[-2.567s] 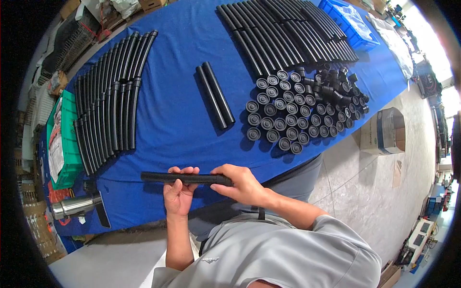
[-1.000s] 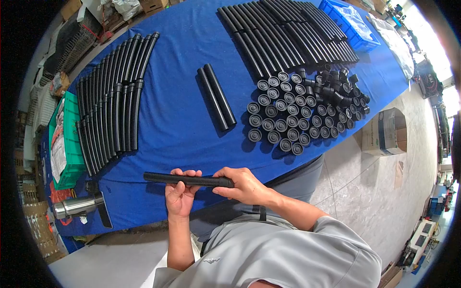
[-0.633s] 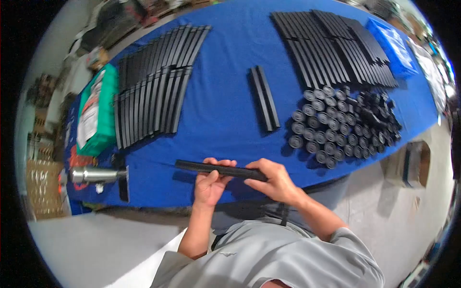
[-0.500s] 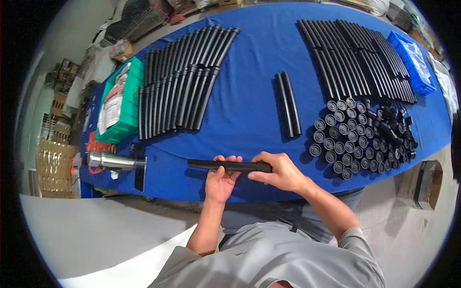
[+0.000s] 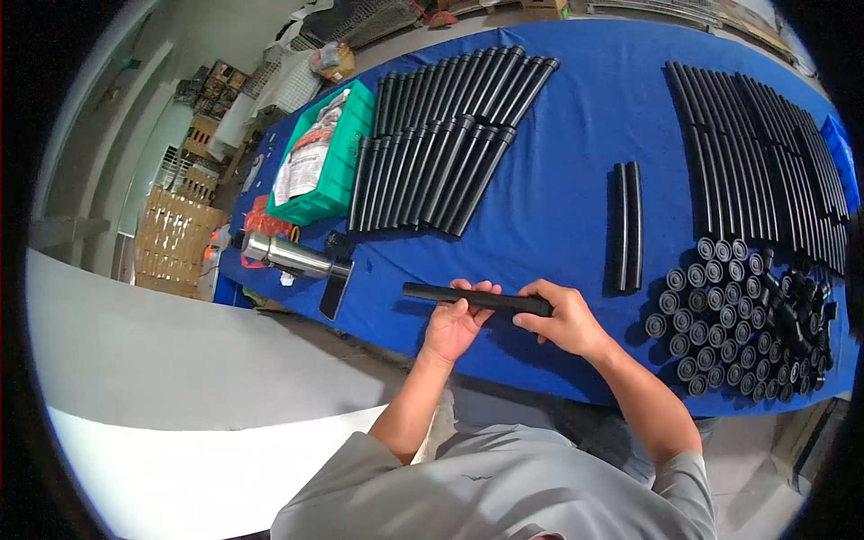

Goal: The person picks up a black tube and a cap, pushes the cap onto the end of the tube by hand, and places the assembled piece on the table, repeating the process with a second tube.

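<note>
Near the front edge of the table, both of my hands hold one black tube (image 5: 430, 292) roughly level. My left hand (image 5: 454, 326) supports its middle from below, thumb and fingers closed around it. At the wider right end, my right hand (image 5: 571, 322) grips with the thumb in front and the fingers behind, partly covering that end. Two loose black tubes (image 5: 628, 227) lie side by side beyond my right hand. Right of them stand many round black caps (image 5: 717, 297), beside a heap of small black fittings (image 5: 790, 310).
Rows of black tubes with wider ends (image 5: 441, 148) lie at the left, and plain tubes (image 5: 765, 153) at the right. A green crate (image 5: 331, 184), steel flask (image 5: 292, 256) and phone (image 5: 335, 290) sit left on the blue cloth (image 5: 585, 99). A blue crate (image 5: 839, 157) is far right.
The camera view has turned left, so the table's contents appear further right. Both hands keep their hold on the tube, which now tilts slightly down to the right in view.
</note>
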Demonstrator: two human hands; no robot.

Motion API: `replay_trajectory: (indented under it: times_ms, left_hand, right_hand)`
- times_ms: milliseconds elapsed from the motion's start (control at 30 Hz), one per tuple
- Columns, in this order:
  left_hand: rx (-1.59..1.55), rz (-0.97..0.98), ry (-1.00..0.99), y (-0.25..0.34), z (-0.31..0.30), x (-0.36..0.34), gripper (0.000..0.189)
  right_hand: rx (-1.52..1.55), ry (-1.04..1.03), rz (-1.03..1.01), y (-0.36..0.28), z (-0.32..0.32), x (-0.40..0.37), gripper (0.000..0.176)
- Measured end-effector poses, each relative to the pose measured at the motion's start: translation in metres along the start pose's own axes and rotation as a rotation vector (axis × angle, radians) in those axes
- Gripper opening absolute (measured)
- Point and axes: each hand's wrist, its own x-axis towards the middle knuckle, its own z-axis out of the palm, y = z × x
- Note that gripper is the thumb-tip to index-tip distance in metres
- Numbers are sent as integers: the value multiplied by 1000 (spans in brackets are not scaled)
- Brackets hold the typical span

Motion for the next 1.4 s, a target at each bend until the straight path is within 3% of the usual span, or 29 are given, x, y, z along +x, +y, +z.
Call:
replay_trajectory:
  times_ms: [67, 333, 433, 500, 533, 633, 733, 833, 933, 1000, 1100, 1167, 1400]
  left_hand:
    - [32, 4, -10, -1, 2, 1, 27]
    - [-41, 44, 75, 31, 5, -9, 26]
    - [187, 150, 188, 78, -11, -22, 26]
    - [703, 213, 349, 102, -5, -23, 25]
    - [1106, 260, 322, 105, 13, -21, 31]
    - [2008, 415, -115, 94, 80, -12, 44]
    - [2069, 340, -302, 62, 97, -6, 52]
    - [2152, 290, -267, 50, 83, -6, 46]
    - [2062, 339, -189, 65, 82, -5, 41]
    - [2061, 420, -27, 92, 69, 8, 38]
    - [2150, 608, 243, 154, 43, 45, 37]
    - [2275, 695, 407, 192, 24, 72, 39]
    - [2499, 514, 697, 262, -26, 154, 41]
  right_hand:
    - [208, -66, 277, -10, -2, 0, 31]
    - [196, -6, 172, 1, -19, 5, 27]
    - [219, -14, 210, -5, -25, 6, 26]
    - [215, -32, 253, -11, -30, 7, 25]
    - [220, -39, 261, -11, -30, 6, 24]
    - [224, -71, 265, -9, -30, 8, 24]
    - [236, -112, 248, -1, -30, 7, 27]
    - [284, -118, 237, -1, -27, 6, 36]
    - [382, -54, 212, -8, -24, 8, 54]
    - [502, 7, 220, -11, -25, 6, 67]
    - [503, -70, 264, -8, -28, 9, 74]
    - [499, -90, 262, -5, -29, 10, 72]
    - [537, -105, 272, -1, -34, 14, 63]
